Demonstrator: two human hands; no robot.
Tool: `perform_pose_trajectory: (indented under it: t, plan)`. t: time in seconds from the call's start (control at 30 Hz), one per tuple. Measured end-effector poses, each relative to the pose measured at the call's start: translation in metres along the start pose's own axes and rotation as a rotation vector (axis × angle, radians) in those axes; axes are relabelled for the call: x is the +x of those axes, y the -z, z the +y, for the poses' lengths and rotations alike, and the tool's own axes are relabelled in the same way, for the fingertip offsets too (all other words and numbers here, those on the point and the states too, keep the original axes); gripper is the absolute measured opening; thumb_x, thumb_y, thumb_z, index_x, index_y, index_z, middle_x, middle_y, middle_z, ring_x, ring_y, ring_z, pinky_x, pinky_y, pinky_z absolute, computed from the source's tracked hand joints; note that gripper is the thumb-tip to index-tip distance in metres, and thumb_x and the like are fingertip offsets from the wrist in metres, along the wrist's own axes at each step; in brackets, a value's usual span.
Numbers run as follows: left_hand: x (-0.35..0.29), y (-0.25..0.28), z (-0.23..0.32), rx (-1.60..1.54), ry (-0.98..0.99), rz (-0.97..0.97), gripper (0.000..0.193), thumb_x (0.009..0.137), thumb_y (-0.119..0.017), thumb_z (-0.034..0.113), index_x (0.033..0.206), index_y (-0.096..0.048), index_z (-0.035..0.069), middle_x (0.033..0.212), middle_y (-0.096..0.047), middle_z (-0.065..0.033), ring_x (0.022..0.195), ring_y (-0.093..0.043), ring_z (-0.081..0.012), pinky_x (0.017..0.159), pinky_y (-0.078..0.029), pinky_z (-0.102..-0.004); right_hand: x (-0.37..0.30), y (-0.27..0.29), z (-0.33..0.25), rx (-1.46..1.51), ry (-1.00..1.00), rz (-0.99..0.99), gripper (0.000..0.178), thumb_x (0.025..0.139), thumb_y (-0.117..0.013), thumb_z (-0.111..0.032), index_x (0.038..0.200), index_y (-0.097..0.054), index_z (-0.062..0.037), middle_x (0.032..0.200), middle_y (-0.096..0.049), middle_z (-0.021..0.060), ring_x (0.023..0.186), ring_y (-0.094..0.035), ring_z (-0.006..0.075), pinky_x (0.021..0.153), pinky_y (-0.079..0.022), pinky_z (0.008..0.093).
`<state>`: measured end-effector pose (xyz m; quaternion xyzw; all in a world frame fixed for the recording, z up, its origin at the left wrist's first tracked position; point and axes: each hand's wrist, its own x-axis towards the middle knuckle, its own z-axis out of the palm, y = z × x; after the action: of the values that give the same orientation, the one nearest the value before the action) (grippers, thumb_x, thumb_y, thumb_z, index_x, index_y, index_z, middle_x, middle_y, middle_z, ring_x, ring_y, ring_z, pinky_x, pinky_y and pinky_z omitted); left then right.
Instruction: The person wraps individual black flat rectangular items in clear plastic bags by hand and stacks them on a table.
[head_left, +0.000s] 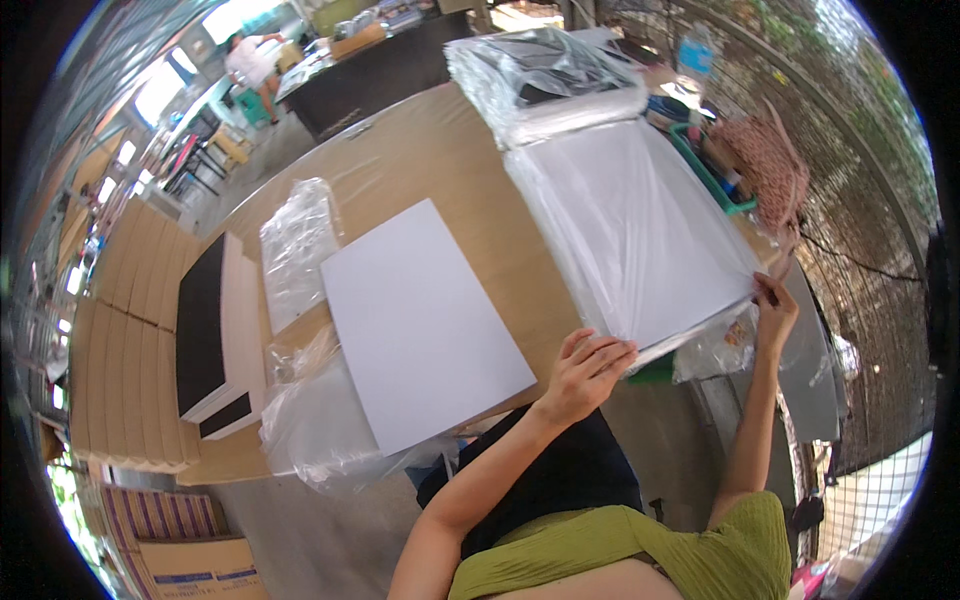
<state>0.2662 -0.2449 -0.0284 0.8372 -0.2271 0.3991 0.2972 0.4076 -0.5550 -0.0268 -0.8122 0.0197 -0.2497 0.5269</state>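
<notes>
A clear plastic bag (640,235) lies flat at the right of the table, a white sheet or board showing through it. My left hand (592,378) grips the bag's near left corner, its fingers bent over the edge. At the near right corner, my right hand (776,308) pinches the plastic between thumb and fingers. A large white rectangular board (425,325) rests to the left of my left hand, partly over loose clear plastic (325,415).
Folded clear bags (550,80) are piled beyond the bag. A green basket (705,170) and a water bottle (695,52) stand at the far right. Black and white boxes (215,330) and stacked brown cartons (125,340) line the left. Another person (255,68) is far back.
</notes>
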Motion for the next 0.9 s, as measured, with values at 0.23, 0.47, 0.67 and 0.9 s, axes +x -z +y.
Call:
perform_pose_trajectory:
  t: [0.23, 0.47, 0.67, 0.9]
  plan:
    - [-0.003, -0.01, 0.01, -0.007, 0.018, -0.031, 0.019, 0.074, -0.071, 0.006, 0.093, -0.071, 0.01, 0.101, -0.067, 0.0021, 0.096, -0.061, -0.0144, 0.096, -0.041, -0.0368, 0.003, 0.004, 0.018, -0.002, -0.04, 0.074, 0.021, 0.078, -0.063, 0.005, 0.096, -0.073, -0.0019, 0.083, -0.067, 0.0018, 0.073, -0.057, 0.0076, 0.069, -0.045, 0.0219]
    - [-0.006, -0.016, 0.008, -0.081, 0.083, 0.001, 0.022, 0.073, -0.071, 0.006, 0.095, -0.071, 0.01, 0.104, -0.067, 0.0012, 0.1, -0.06, -0.0165, 0.093, -0.042, -0.038, 0.009, 0.018, 0.021, -0.037, -0.186, -0.023, 0.02, 0.077, -0.064, -0.004, 0.094, -0.074, -0.0053, 0.099, -0.068, 0.0042, 0.075, -0.059, 0.0104, 0.067, -0.046, 0.0253]
    - [-0.024, -0.009, -0.001, 0.001, 0.094, -0.013, 0.029, 0.072, -0.07, 0.008, 0.101, -0.069, 0.011, 0.112, -0.065, 0.0002, 0.108, -0.057, -0.0178, 0.098, -0.04, -0.0418, 0.008, 0.018, 0.037, 0.415, -0.341, -0.16, 0.039, 0.083, -0.057, -0.018, 0.117, -0.063, -0.0004, 0.12, -0.062, 0.01, 0.103, -0.058, 0.0214, 0.086, -0.047, 0.0344]
    - [-0.044, 0.074, 0.033, 0.088, 0.222, 0.096, 0.043, 0.081, -0.07, 0.025, 0.123, -0.062, 0.018, 0.139, -0.049, -0.007, 0.126, -0.045, -0.0278, 0.107, -0.031, -0.0482, 0.002, 0.044, 0.035, 0.262, -0.156, 0.442, 0.034, 0.089, -0.061, -0.022, 0.113, -0.066, 0.0009, 0.117, -0.063, 0.0131, 0.105, -0.059, 0.0262, 0.089, -0.051, 0.0391]
